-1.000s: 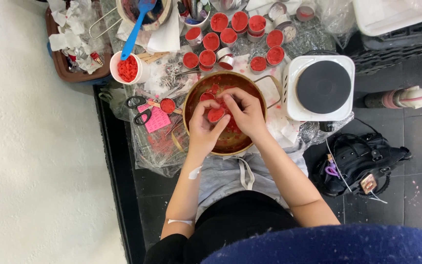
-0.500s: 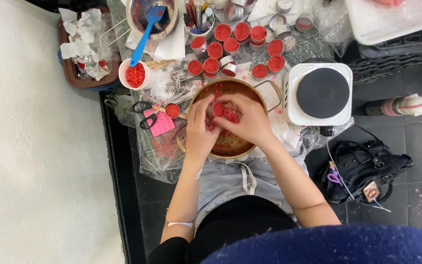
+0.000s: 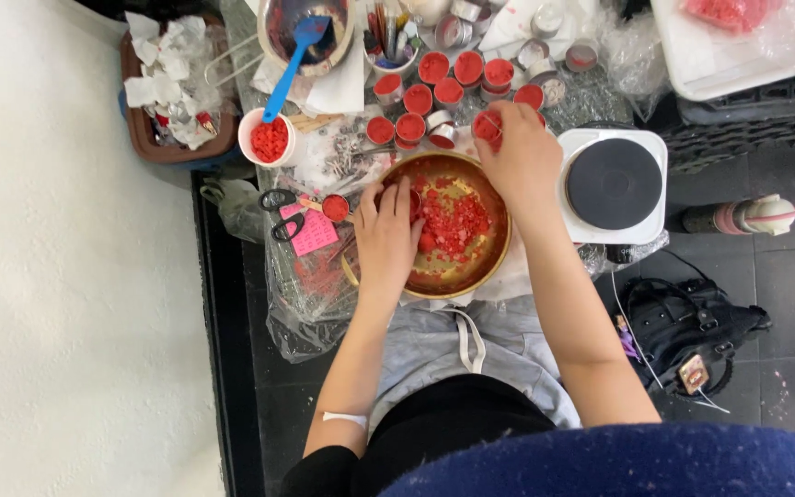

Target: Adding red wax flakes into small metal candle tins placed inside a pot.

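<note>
The left hand [image 3: 386, 230] lies flat over the left rim of the brass bowl [image 3: 485, 267], fingers stretched and reaching in among the red wax pieces [image 3: 453, 224] that cover the bowl's bottom; its grip is released, closed on nothing. The right hand [image 3: 519, 158] is out past the far rim of the bowl, its fingertips pinched around a small tin of red wax [image 3: 487, 125], grasping it just above the desk.

The bowl sits at the near edge of the cluttered desk [image 3: 324, 276], right in front of the person's lap. Beyond it, a cluster of filled red tins [image 3: 453, 78] stands in loose rows, touching or nearly so. To the left of those, a white cup of red pieces [image 3: 270, 139] stands with a blue spatula [image 3: 292, 60] leaning from it up into a metal mixing bowl [image 3: 305, 28]. Just left of the brass bowl lie black-handled scissors [image 3: 280, 213] and a pink sticky note [image 3: 313, 232], with another filled tin [image 3: 335, 207] beside them. To the right of the brass bowl stands a white single hot plate [image 3: 614, 184] with a dark round top. On the floor, near right, lies a black bag [image 3: 692, 317].
</note>
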